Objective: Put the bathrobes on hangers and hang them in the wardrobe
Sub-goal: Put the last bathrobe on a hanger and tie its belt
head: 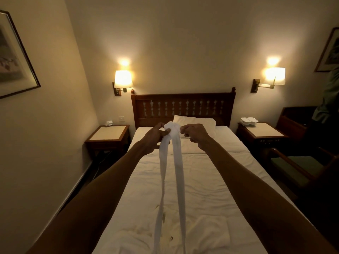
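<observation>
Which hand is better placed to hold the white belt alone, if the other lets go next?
Probably the left hand: its fingers wrap the bunched top of the belt, while the right hand only pinches an edge.

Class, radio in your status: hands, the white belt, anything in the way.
Status: left hand and right hand grip bunched white belt over bed. Two strands hang down. No hanger in view.
</observation>
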The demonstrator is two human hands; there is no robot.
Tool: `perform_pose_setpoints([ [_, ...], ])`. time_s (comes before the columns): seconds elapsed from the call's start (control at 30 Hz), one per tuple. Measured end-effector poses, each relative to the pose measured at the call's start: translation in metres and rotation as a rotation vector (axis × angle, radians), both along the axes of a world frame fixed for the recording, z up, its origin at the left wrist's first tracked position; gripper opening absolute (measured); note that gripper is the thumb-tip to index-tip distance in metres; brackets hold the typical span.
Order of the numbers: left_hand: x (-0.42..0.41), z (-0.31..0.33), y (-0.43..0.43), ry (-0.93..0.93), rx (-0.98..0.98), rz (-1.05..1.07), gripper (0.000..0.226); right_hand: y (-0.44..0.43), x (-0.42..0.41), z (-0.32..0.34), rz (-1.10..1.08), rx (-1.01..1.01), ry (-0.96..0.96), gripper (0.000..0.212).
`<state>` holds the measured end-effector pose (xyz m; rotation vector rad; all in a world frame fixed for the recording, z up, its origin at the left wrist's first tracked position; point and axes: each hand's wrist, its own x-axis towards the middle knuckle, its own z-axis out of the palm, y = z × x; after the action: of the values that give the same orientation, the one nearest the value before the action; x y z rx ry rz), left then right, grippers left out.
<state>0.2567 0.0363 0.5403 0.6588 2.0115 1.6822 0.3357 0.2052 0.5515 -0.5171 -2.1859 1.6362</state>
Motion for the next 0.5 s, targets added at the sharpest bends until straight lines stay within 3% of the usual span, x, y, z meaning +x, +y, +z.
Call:
perform_pose_setpoints([
  [0.1,-0.005,-0.014,-0.006,-0.083,-0.049,0.062,0.03,0.009,0.001,-0.003,-0.069,-0.042,0.05,0.013],
  [0.2,-0.008,-0.016,-0.001,-0.059,-0.104,0.108,0.033,0.011,0.002,-0.006,0.095,-0.027,0.016,0.016],
  [0.33,-0.009,-0.008,0.009,-0.029,-0.161,0.085,0.029,0.007,0.002,-0.004,0.327,-0.346,0.094,0.021],
  [0.5,-0.012,-0.01,0.002,0.014,-0.228,0.014,0.027,0.0,0.003,-0.009,0.276,-0.063,0.069,0.041],
])
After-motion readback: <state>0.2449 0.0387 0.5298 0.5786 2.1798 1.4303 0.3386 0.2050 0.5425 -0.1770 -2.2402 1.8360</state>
